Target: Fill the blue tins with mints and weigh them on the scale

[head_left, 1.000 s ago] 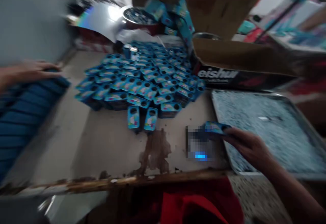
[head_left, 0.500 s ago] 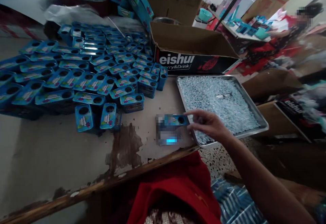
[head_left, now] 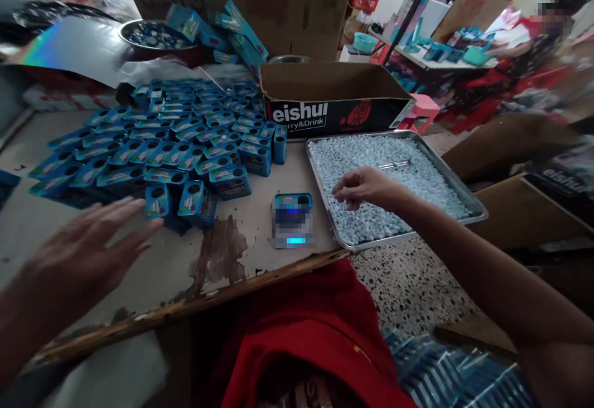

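Note:
My left hand (head_left: 95, 250) is over the left of the table, fingers stretched and apart, near the front blue boxes (head_left: 197, 202), with nothing in it. My right hand (head_left: 359, 188) hovers over the left part of a metal tray (head_left: 480, 215) of small pale blue pellets (head_left: 371, 222). Its fingers are bent together; whether they hold a pellet is too small to tell. Between the hands, a blue box (head_left: 304, 198) rests on a small device with a lit display, partly blurred out. Many blue boxes with dark round holes stand packed together at the left. Tweezers (head_left: 394, 164) lie on the pellets.
An open cardboard box (head_left: 343, 114) stands behind the tray. A bowl of wrapped pieces (head_left: 158, 36) is at the back left. The worn wooden table edge (head_left: 195, 304) runs along the front. At the back right a person (head_left: 533, 43) sits at another table.
My left hand has come into view at the left. My right hand has moved from beside the device box to over the tray, its fingers now more closed. The camera view has shifted.

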`<state>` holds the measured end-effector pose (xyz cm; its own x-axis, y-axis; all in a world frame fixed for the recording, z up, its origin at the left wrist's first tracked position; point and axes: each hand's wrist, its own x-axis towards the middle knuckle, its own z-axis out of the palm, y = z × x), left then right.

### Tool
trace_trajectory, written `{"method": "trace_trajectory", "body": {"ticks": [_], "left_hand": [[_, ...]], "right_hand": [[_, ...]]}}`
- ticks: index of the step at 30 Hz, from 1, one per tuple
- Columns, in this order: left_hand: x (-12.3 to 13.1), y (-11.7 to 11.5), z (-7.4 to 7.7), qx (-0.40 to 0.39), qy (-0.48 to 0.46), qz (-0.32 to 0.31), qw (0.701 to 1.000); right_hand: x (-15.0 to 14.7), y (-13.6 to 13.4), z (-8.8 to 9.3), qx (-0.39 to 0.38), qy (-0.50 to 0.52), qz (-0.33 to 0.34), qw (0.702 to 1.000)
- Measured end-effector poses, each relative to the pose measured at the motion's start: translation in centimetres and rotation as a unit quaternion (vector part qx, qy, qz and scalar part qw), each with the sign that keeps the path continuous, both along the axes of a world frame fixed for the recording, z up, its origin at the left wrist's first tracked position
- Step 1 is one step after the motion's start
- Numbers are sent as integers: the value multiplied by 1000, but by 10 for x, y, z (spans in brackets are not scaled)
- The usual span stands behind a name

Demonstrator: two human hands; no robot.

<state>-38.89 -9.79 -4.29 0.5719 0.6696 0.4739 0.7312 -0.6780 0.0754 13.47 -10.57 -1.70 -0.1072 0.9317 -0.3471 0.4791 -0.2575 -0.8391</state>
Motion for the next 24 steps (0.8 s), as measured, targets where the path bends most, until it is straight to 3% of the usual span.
{"method": "trace_trajectory", "body": {"ticks": [3,7,14,17,19,24], "left_hand": [[15,-20,-24,23,96,-55,994],[31,-48,-46,16,109,-70,991],[54,-70,-68,-72,17,-6,997],[78,-69,-69,-109,-56,32,992],[99,-63,-67,-132,-96,65,984],[147,-44,-58,-197,-175,82,961]], "right_hand": [[-15,20,16,7,-46,93,995],[-36,37,35,14,-70,160,985],[-61,34,46,7,-10,190,982],[-65,32,47,53,-62,185,979],[-68,31,49,113,-138,221,959],[-81,33,48,250,-287,323,866]]}}
